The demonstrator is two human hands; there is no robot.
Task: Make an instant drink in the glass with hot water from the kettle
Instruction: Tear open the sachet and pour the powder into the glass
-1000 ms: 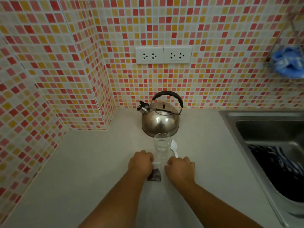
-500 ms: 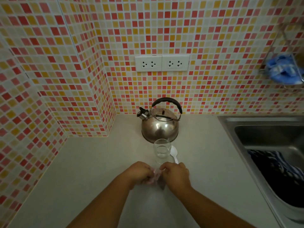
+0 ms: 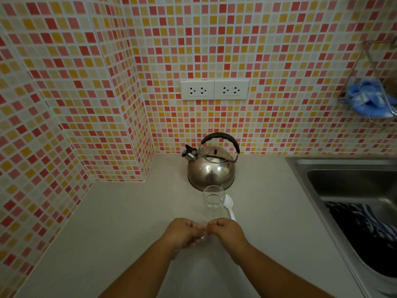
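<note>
A steel kettle (image 3: pixel 210 168) with a black handle stands at the back of the counter, spout to the left. Just in front of it is an empty clear glass (image 3: pixel 213 201), with a white plastic spoon (image 3: pixel 230 206) lying at its right. My left hand (image 3: pixel 182 233) and my right hand (image 3: pixel 227 231) are pressed together just before the glass, both pinching a small drink sachet (image 3: pixel 203 234). The fingers hide almost all of the sachet.
A steel sink (image 3: pixel 352 186) holding a dark striped cloth (image 3: pixel 365 229) lies to the right. A wire rack with a blue cloth (image 3: pixel 367 100) hangs on the tiled wall at upper right. Double sockets (image 3: pixel 214 90) sit above the kettle. A tiled wall closes the left.
My hands, apart with the dark sachet hanging between them a second ago, have come together and closed around it. The view has tilted upward slightly.
</note>
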